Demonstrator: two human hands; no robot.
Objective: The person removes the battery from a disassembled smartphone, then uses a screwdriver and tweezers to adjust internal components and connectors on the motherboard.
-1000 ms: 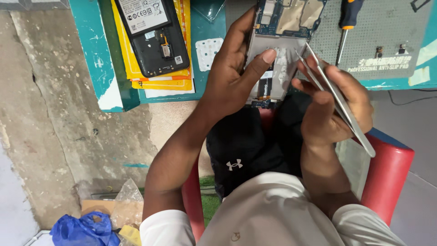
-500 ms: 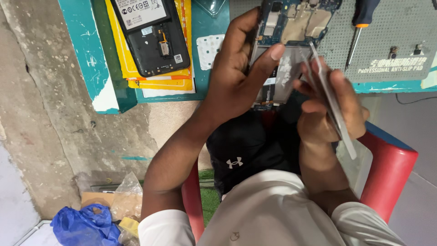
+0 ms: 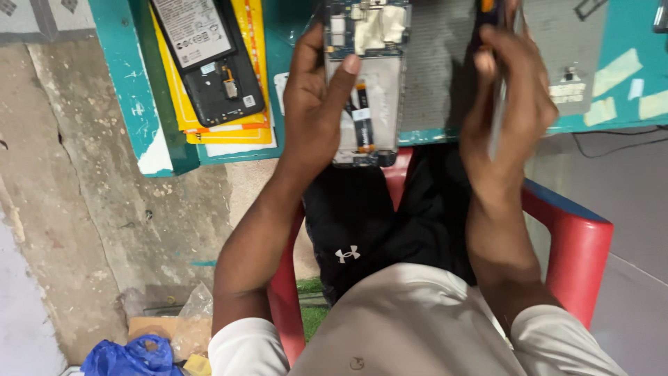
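On the far left of the bench (image 3: 118, 83) a second phone (image 3: 209, 63) lies open, back off, on yellow sheets (image 3: 254, 76). The left hand (image 3: 316, 104) grips the opened phone (image 3: 365, 90) by its edge over the bench's near rim, thumb pressed across its bare middle. Right of it, the right hand (image 3: 511, 90) pinches a thin flat panel (image 3: 497, 122), edge-on. The thumb could strain the exposed ribbon cables, and the panel, held only by fingertips above the lap, could slip and crack.
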